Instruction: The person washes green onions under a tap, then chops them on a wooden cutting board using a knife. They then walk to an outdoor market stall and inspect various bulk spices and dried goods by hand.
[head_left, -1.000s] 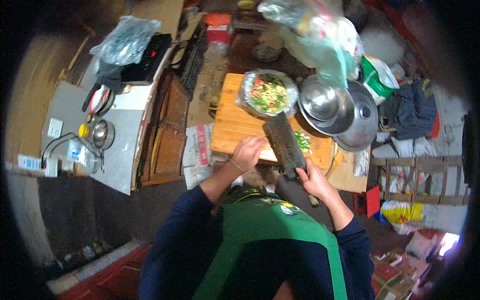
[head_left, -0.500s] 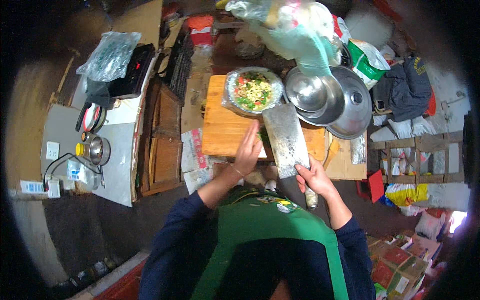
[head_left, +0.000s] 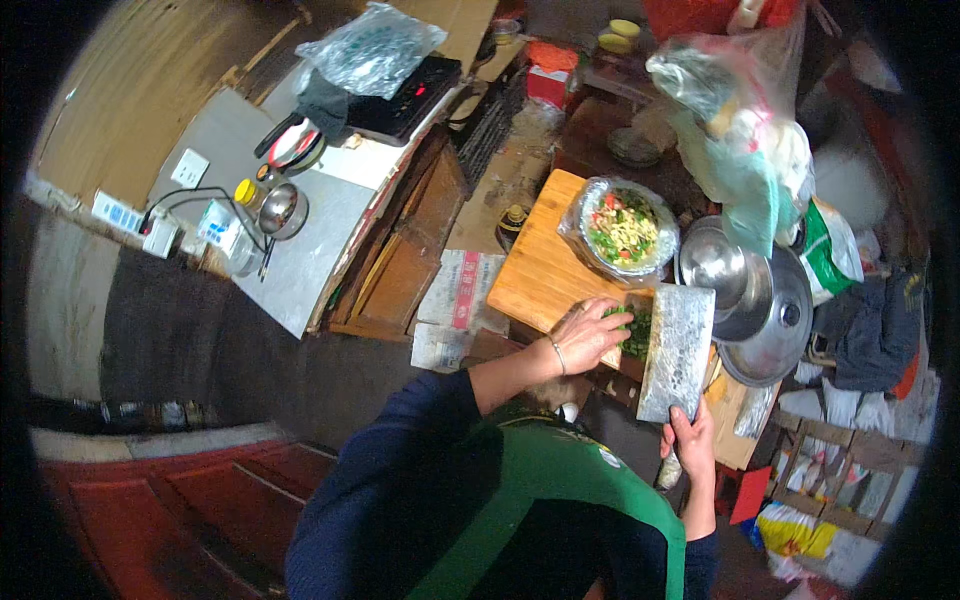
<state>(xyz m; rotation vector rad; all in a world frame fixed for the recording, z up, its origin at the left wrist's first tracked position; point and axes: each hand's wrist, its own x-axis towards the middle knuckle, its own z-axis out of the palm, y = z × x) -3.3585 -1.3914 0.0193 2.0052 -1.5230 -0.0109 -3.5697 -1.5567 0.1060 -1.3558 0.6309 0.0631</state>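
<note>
A broad metal cleaver [head_left: 677,345] is held by its handle in my right hand [head_left: 693,445], blade upright and pointing away from me. Beside the blade, chopped greens [head_left: 634,332] lie at the near edge of a wooden cutting board [head_left: 540,262]. My left hand [head_left: 588,333] rests against these greens from the left, fingers stretched and slightly apart; it grips nothing that I can see. Farther back on the board stands a plastic-lined bowl [head_left: 579,243] of chopped yellow, red and green food [head_left: 625,232]. The blade partly hides the board's right side.
Metal basins [head_left: 758,300] and a large lid [head_left: 790,340] stand right of the bowl. Plastic bags [head_left: 755,190] hang over them. On the left, a counter [head_left: 310,275] carries a black cooktop [head_left: 405,105], a pan [head_left: 297,150] and a small metal bowl [head_left: 283,212]. A dark bottle [head_left: 511,226] stands left of the board.
The view has swung left and tilted, so the board and bowl sit farther right. My left hand has gone from flat and upright to fingers bent against the greens. The cleaver stays in my right hand.
</note>
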